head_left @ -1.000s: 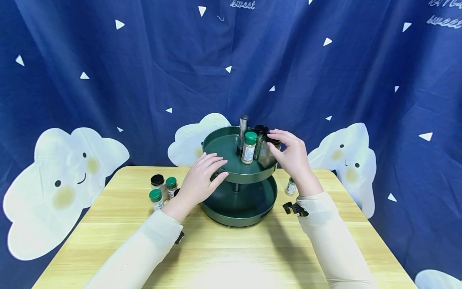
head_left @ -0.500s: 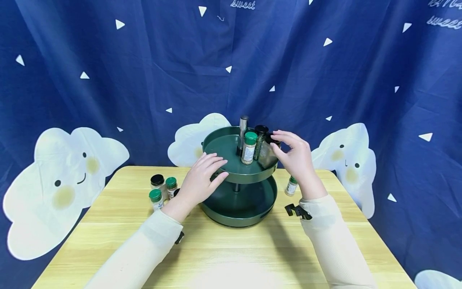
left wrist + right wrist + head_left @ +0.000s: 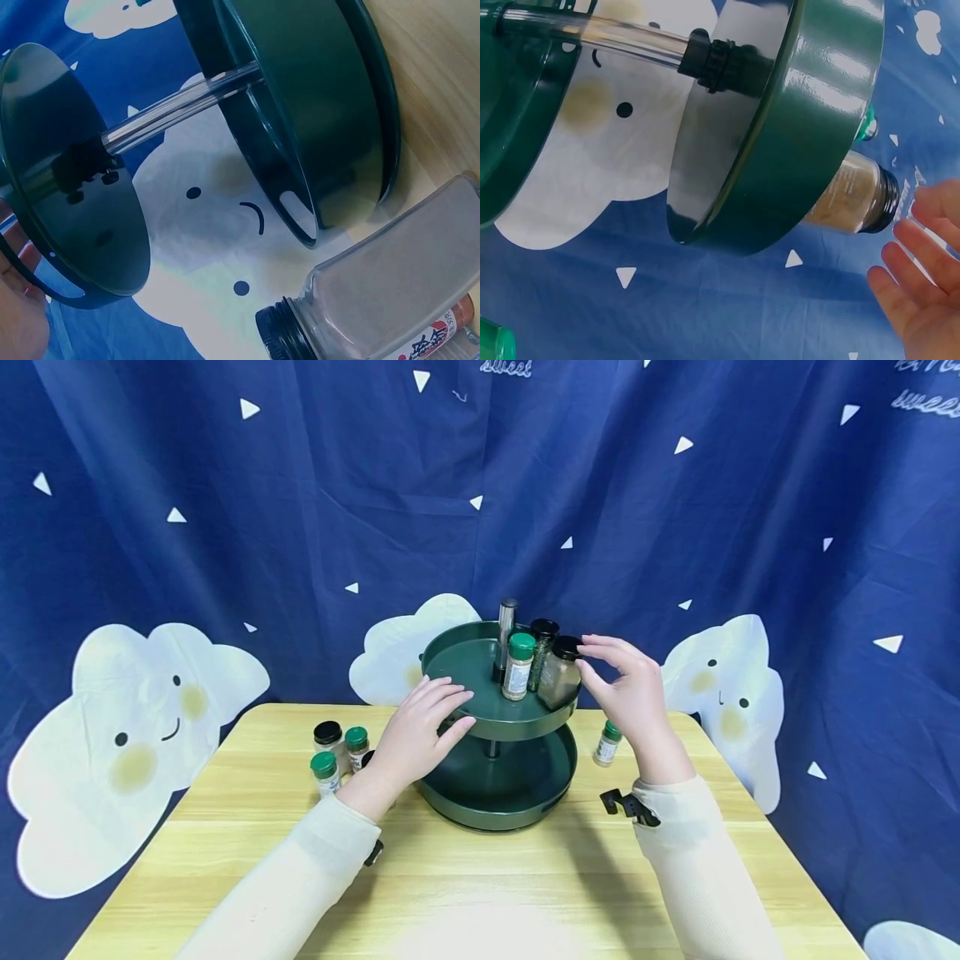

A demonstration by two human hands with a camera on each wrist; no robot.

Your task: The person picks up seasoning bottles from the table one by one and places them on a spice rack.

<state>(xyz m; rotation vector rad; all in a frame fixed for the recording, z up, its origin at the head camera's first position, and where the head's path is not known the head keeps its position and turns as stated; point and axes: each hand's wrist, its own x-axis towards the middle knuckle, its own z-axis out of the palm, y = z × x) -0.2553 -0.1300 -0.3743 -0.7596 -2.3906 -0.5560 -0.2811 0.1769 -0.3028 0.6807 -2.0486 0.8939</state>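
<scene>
A dark green two-tier turntable rack (image 3: 487,820) stands on the table. On its upper tray are a green-capped spice bottle (image 3: 517,670), a black-capped jar of dried herbs (image 3: 542,656) and a square black-capped jar of brown powder (image 3: 559,675) at the right rim. My right hand (image 3: 626,685) is just right of that square jar, thumb and fingers apart with nothing between them; the right wrist view shows the fingers spread beside the jar's black lid. My left hand (image 3: 420,735) is at the upper tray's left front rim, fingers extended, fingertips over the edge.
Several bottles stand left of the rack, among them a black-capped jar (image 3: 328,737) and a green-capped bottle (image 3: 325,774). Another green-capped bottle (image 3: 607,745) stands right of the rack, near my right wrist. A clear jar of powder (image 3: 397,277) is close below my left wrist.
My right hand has let go of the square jar's lid and drawn back to the right, uncovering the jar on the upper tray. The left hand has stayed in place.
</scene>
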